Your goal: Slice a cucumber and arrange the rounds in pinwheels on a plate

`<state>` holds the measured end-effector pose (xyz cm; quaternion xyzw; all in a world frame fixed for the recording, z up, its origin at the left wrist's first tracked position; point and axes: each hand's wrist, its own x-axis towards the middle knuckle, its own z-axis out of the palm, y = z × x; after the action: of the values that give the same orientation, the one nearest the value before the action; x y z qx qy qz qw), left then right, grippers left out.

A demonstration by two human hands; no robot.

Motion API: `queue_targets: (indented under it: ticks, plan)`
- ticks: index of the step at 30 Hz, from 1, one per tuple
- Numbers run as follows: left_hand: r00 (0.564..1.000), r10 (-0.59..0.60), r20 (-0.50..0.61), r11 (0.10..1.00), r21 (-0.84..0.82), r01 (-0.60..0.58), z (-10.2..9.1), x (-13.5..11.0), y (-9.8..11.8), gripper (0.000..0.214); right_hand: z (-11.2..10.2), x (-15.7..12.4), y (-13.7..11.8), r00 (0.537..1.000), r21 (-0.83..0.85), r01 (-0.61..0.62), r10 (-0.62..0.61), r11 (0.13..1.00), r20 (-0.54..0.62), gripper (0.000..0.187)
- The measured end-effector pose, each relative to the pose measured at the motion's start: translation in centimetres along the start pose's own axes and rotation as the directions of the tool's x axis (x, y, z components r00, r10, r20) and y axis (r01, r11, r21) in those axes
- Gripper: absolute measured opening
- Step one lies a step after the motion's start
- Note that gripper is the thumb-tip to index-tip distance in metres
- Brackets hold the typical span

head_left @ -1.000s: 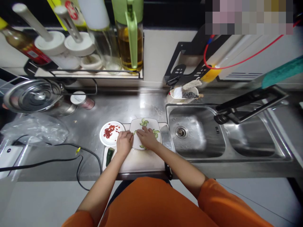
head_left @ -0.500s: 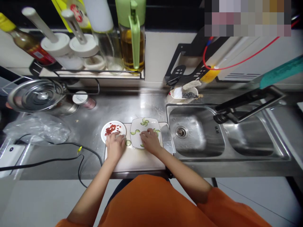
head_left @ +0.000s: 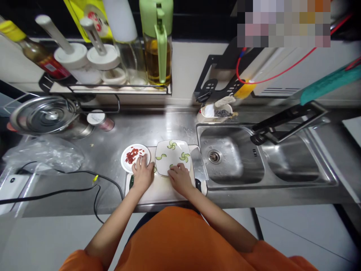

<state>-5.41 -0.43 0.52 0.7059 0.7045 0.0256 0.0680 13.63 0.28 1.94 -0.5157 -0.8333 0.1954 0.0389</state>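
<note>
A square white plate (head_left: 172,161) with a few curved cucumber slices (head_left: 171,145) sits on a pale cutting board (head_left: 162,190). My right hand (head_left: 180,178) rests at the plate's near edge with curled fingertips touching the rim; whether they pinch a slice is hidden. My left hand (head_left: 142,173) lies on the board with fingers spread, its tips against a small round plate (head_left: 124,162) of chopped red pieces (head_left: 132,155). A cucumber slice (head_left: 155,169) lies by its thumb side. A dark green cucumber end (head_left: 131,182) peeks out under the left wrist.
A double steel sink (head_left: 234,165) with a black tap (head_left: 282,123) lies right of the board. A rack of oil bottles (head_left: 155,56) and jars hangs at the back. A pot lid (head_left: 42,114), a plastic bag (head_left: 45,152) and a black cable (head_left: 70,188) are at the left.
My left hand left the square plate, went left to the round plate, then settled on the board. My right hand pulled back from the plate's middle to its near edge.
</note>
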Motion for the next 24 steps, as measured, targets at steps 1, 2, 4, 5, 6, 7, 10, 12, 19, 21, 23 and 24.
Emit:
queue_targets:
  ticks: [1, 2, 4, 5, 6, 7, 10, 12, 19, 21, 23, 24]
  plan:
    - [1.0, 0.021, 0.008, 1.0, 0.002, -0.021, 0.0, 0.2, -0.2, 0.025, -0.1, -0.1, -0.1, 1.0, 0.0, -0.002, 0.002, 1.0, 0.0, 0.022]
    - [0.999, 0.039, 0.016, 0.999, 0.003, -0.039, 0.0, 0.4, -0.4, 0.025, -0.2, -0.1, -0.2, 1.0, -0.002, -0.004, 0.004, 1.0, -0.001, 0.022]
    - [0.997, 0.064, 0.033, 0.998, 0.0, -0.064, 0.0, 0.8, -0.7, 0.025, -0.4, -0.2, -0.4, 1.0, -0.006, -0.008, 0.008, 1.0, -0.002, 0.021]
    - [0.997, 0.071, 0.04, 0.997, -0.004, -0.071, 0.0, 0.9, -0.8, 0.025, -0.5, -0.3, -0.5, 1.0, -0.007, -0.007, 0.007, 1.0, -0.003, 0.02]
    - [0.996, 0.076, 0.043, 0.997, -0.008, -0.076, 0.1, 1.0, -0.9, 0.024, -0.6, -0.3, -0.6, 1.0, -0.006, -0.007, 0.007, 1.0, -0.005, 0.02]
    - [0.996, 0.081, 0.043, 0.997, -0.012, -0.08, 0.1, 1.0, -1.0, 0.023, -0.7, -0.3, -0.6, 1.0, -0.002, -0.006, 0.006, 1.0, -0.006, 0.021]
    - [0.995, 0.101, 0.02, 0.994, -0.029, -0.101, 0.2, 0.8, -1.2, 0.019, -0.6, -0.1, -0.8, 1.0, 0.019, -0.002, 0.002, 1.0, -0.002, 0.022]
    - [0.992, 0.126, 0.002, 0.991, -0.056, -0.125, 0.0, 0.5, -1.5, 0.017, -0.3, 0.4, -1.0, 1.0, 0.039, 0.009, -0.009, 0.999, 0.009, 0.022]
    - [0.973, 0.23, -0.005, 0.965, -0.126, -0.229, -2.4, -0.5, -1.8, 0.014, 0.3, 3.2, -2.7, 0.994, 0.141, 0.099, -0.104, 0.985, 0.031, 0.019]
    - [0.97, 0.242, -0.006, 0.959, -0.149, -0.24, -3.1, -0.5, -1.7, 0.014, 0.0, 3.7, -3.2, 0.994, 0.148, 0.081, -0.091, 0.986, 0.065, 0.016]
    - [0.971, 0.241, -0.009, 0.952, -0.193, -0.238, -3.6, -0.3, -1.6, 0.014, -0.4, 4.1, -3.5, 0.993, 0.161, 0.055, -0.072, 0.985, 0.099, 0.013]
    - [0.972, 0.233, -0.013, 0.946, -0.228, -0.23, -3.8, -0.3, -1.6, 0.014, -0.5, 4.2, -3.6, 0.992, 0.178, 0.042, -0.062, 0.983, 0.107, 0.013]
